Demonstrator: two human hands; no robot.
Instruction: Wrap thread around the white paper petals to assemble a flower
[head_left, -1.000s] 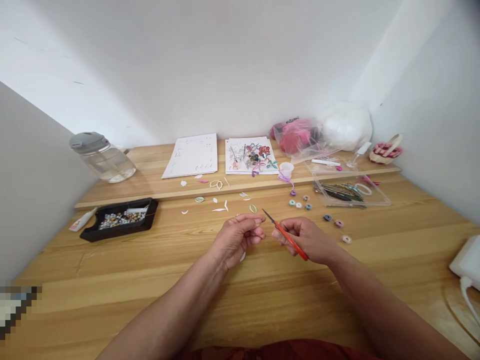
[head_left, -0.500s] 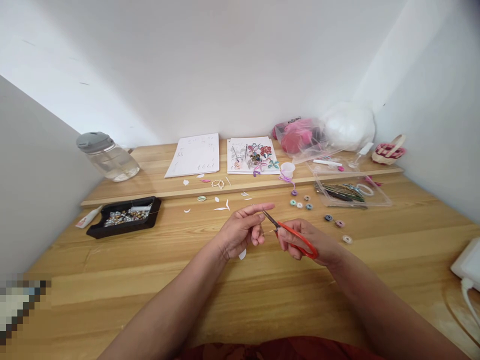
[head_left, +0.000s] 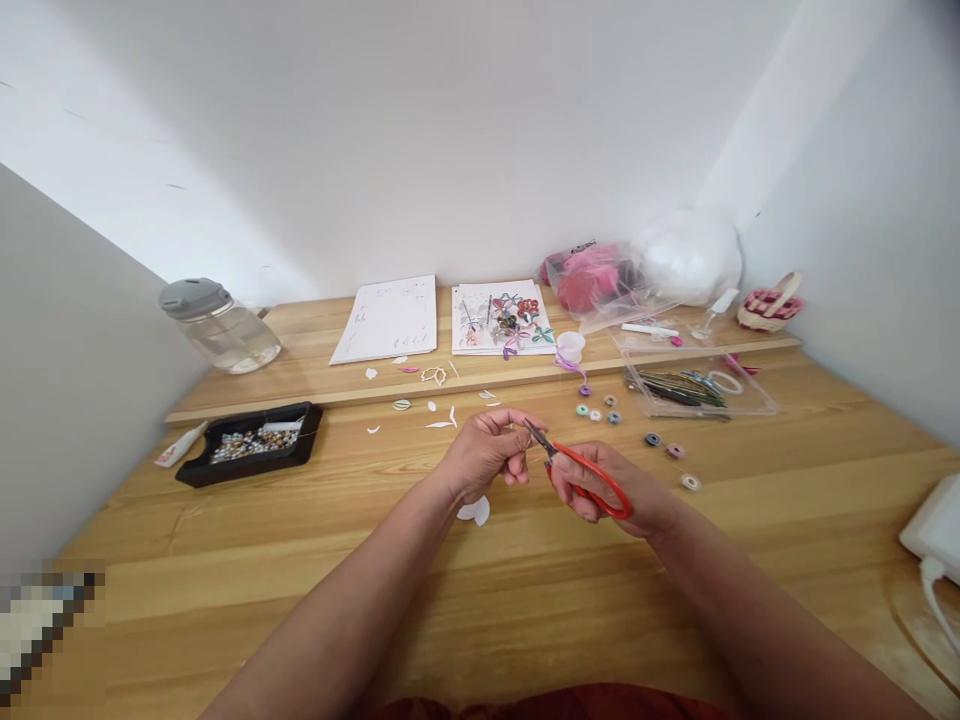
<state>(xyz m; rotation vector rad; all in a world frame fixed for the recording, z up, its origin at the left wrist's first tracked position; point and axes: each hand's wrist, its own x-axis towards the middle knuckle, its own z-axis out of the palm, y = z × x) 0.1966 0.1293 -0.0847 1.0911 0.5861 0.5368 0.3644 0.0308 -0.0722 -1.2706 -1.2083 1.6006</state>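
Scissors with red plastic handles (head_left: pixel 585 478) now gripped through loops by right hand (head_left: pixel 611 487), blades swung in against left hand (head_left: pixel 484 452). Left fingers (head_left: pixel 517 421) pinched together on tiny piece, too small to identify. White paper scrap (head_left: pixel 475 511) on wooden desk (head_left: pixel 525 600) just below left hand.

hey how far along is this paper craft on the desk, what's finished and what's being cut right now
Looks done: small rolled coils and white cut petals lie on the desk, and coloured flowers sit on a sheet at the back. In hand: the right hand works red scissors at a tiny piece pinched in the left hand; too small to identify. Left: loose pieces are not on the sheet.
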